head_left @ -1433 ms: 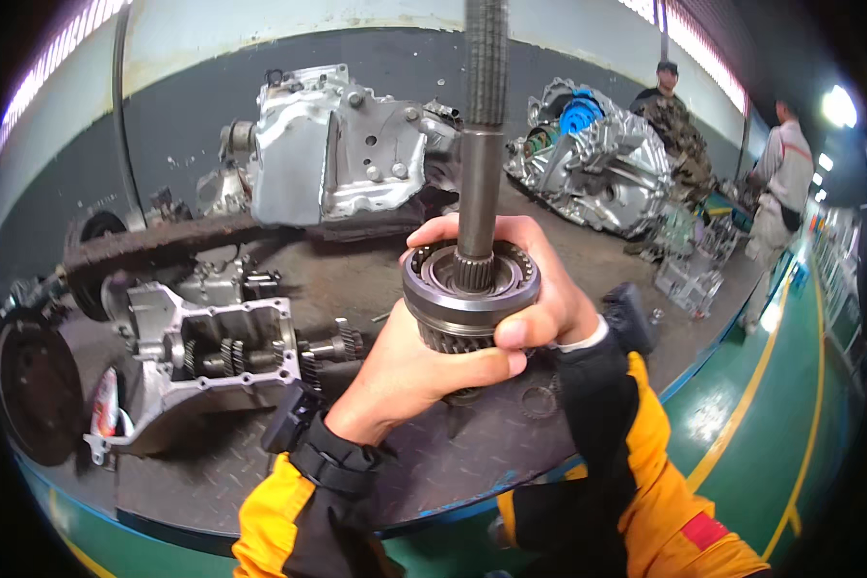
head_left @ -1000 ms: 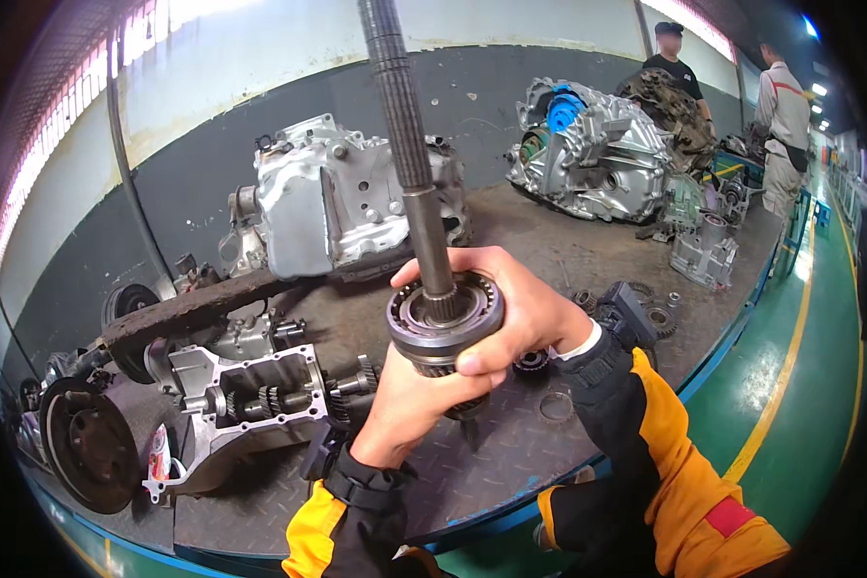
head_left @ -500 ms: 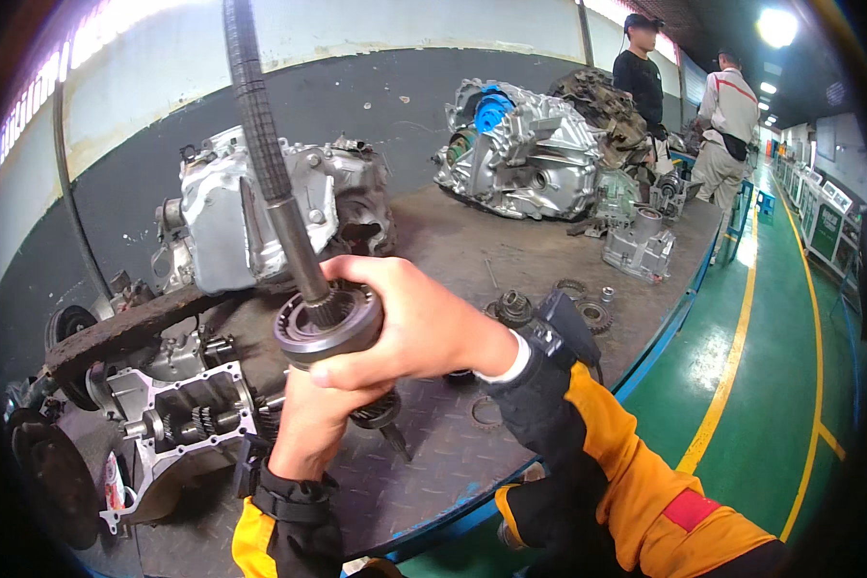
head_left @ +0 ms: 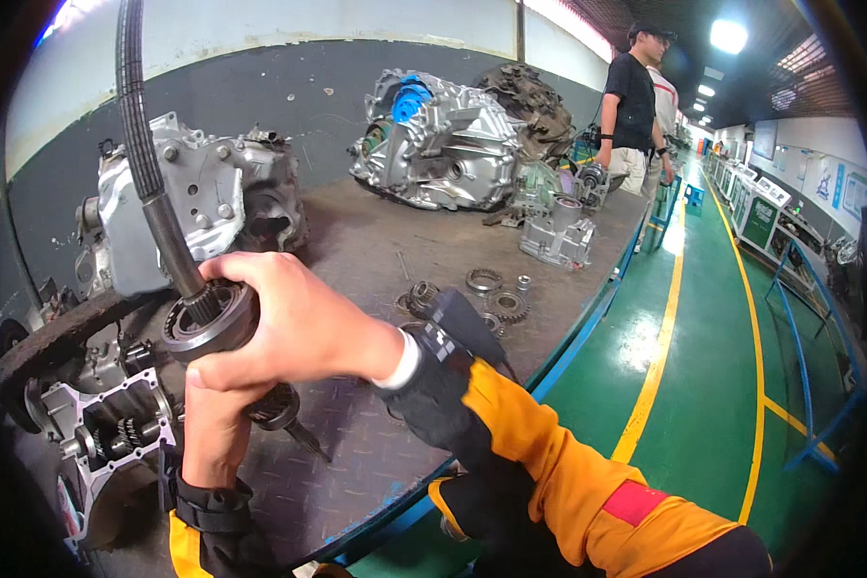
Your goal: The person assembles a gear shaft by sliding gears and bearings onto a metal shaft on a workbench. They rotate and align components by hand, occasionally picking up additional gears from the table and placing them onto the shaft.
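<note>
A long splined gear shaft stands tilted in front of me, its upper end running out at the top edge. My right hand is closed around the dark ring-shaped bearing on it, thumb along the near side. Below, my left hand is wrapped around the same shaft, its fingers mostly hidden. A toothed gear and the shaft's thin lower end show beneath my hands, above the table. Beside my left hand lies an open gearbox housing with gears inside.
Silver gearbox casings stand at the back of the metal-topped table, with another large casing at left. Loose gears lie right of my hands. A person in black stands at the far end, another partly behind. A green floor runs alongside.
The view has turned to the right, so the table and casings sit further left. Both my hands keep their hold on the shaft. The person in black has turned and moved closer to the table's far end.
</note>
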{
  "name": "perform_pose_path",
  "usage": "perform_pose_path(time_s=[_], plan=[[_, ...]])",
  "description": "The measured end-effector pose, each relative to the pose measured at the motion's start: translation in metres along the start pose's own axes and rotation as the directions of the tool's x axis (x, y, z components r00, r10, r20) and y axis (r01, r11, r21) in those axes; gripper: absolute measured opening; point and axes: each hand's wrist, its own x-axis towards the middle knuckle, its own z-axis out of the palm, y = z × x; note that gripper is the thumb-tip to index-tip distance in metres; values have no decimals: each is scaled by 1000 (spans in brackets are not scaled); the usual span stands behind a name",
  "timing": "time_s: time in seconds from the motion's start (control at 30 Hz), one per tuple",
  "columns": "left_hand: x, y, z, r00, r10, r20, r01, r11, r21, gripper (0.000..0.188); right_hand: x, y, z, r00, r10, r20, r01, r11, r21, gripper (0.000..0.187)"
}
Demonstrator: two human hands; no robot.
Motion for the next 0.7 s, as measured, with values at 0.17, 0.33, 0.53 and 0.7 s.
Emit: perform_pose_path(time_s=[0.17, 0.33, 0.53, 0.7], plan=[[-2, -9, 0, 995, 97, -4, -97, 989, -109, 49, 8, 0, -4, 986, 99, 134, -140, 926, 350, 70], [-3, -10, -9, 997, 14, -73, -21, 995, -95, 61, -4, -6, 3, 986, -158, -60, 127, 927, -352, 66], [-6, -15, -14, 997, 72, 12, -71, 995, -67, 48, 7, 1, -6, 991, 80, 103, -110, 938, 330, 74], [-7, -21, -30, 995, -43, -90, 34, 995, -90, 73, -2, -11, 1, 989, -126, -83, 104, 968, -229, 70]])
